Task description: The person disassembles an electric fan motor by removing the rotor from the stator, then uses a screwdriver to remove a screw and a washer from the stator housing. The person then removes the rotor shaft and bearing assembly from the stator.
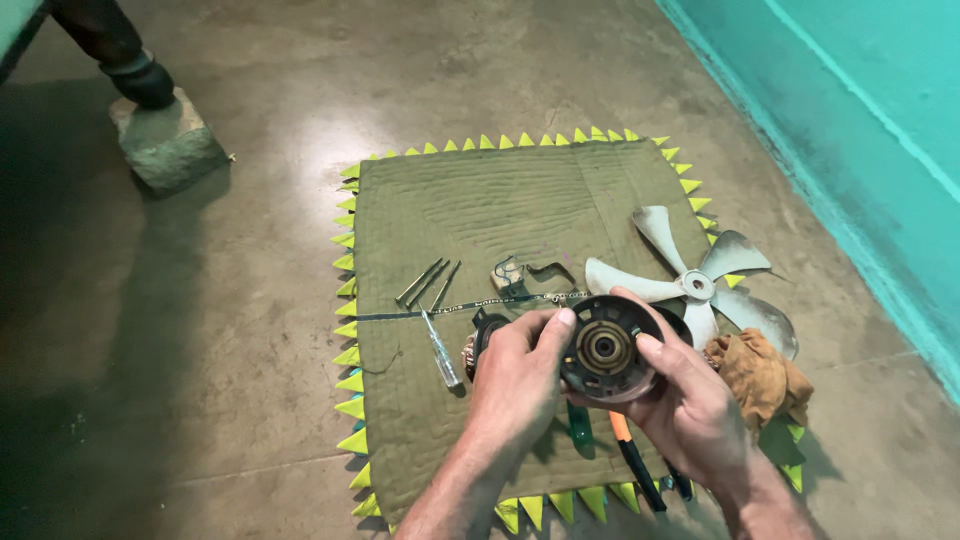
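Round black motor housing point(606, 350), held above a green quilted mat point(480, 215) on the floor; left hand point(518, 380) and right hand point(690, 405) both gripped its rim. Just beside: grey fan blade point(700, 285), brown rag point(760, 375). Left of the hands: clear-handled screwdriver point(440, 355), long bolts point(425, 282).

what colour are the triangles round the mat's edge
Bright yellow-green triangles edging the olive mat, clearest in the head view.

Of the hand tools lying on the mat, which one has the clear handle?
The small screwdriver left of the left hand. Its handle is see-through; the pliers below the hands have orange-and-black handles.
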